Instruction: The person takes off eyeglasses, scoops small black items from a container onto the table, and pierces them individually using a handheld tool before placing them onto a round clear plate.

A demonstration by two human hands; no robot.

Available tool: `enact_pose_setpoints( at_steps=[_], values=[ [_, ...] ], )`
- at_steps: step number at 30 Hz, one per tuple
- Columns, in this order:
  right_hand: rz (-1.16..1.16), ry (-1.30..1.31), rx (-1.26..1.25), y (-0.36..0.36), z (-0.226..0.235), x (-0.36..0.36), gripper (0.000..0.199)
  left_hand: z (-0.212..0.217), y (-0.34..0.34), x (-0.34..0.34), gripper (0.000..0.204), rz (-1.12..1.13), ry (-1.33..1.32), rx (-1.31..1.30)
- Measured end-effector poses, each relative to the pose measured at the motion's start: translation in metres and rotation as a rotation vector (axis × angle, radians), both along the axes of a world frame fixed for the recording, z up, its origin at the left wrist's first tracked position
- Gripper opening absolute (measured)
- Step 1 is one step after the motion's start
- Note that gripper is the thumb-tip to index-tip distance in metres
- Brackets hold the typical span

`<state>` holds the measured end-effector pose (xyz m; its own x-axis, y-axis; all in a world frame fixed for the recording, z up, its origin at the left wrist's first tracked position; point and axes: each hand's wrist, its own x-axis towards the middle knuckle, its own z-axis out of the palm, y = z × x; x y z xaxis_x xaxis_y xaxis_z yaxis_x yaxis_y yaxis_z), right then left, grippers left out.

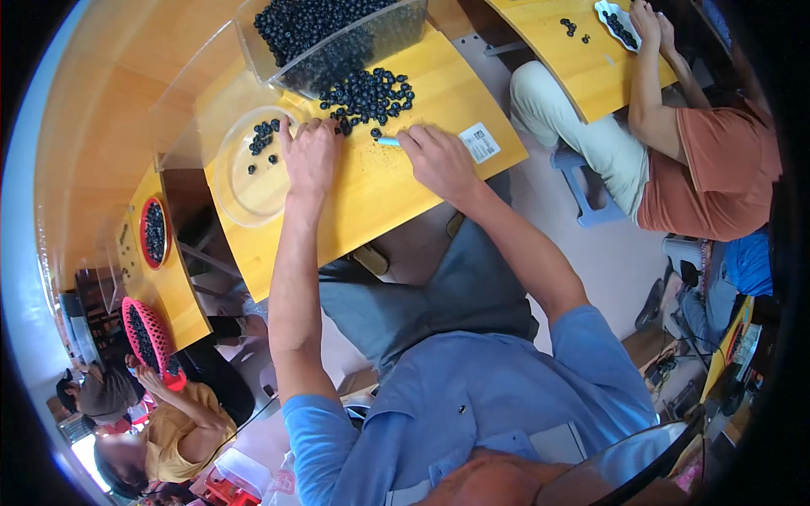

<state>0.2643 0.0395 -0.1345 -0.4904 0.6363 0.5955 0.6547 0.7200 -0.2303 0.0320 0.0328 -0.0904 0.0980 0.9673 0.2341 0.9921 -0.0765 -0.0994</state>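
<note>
In my right hand (440,162) is a slim light-blue pen-like tool (388,142), its tip pointing left. A single small dark round piece (375,133) is right at that tip. My left hand (310,156) is bent over the near edge of a loose pile of glossy dark round pieces (371,94), little finger raised. Its thumb and index finger come together by the pile; what they grip is hidden. To its left, a clear round tray (245,212) holds several more of these pieces. Behind the pile stands a clear plastic bin (396,46) heaped with them.
All this is on a yellow tabletop (354,215), with a white printed label (479,142) near its right corner. On the left, a red bowl (145,253) and a pink basket (164,325) hold dark pieces beside another person. A person (709,169) works at a table on the right.
</note>
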Motion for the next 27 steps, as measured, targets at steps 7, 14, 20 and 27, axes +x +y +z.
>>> enact_pose_setpoints(
  at_steps=[7, 14, 20, 27],
  values=[
    [-0.006, -0.003, -0.011, 0.000, -0.005, -0.001, 0.008, 0.009, -0.002, 0.004, 0.018, 0.018, -0.201, 0.036],
    [-0.021, -0.027, 0.005, 0.001, -0.002, -0.001, 0.008, -0.012, -0.043, 0.035, 0.020, 0.133, -1.095, 0.161],
    [-0.016, -0.038, -0.026, -0.001, -0.001, -0.003, 0.013, -0.044, -0.056, 0.046, 0.015, 0.294, -1.564, 0.158],
    [0.010, -0.017, 0.030, -0.003, 0.001, 0.000, 0.020, -0.044, -0.059, 0.049, 0.020, 0.187, -1.398, 0.241]
  ],
)
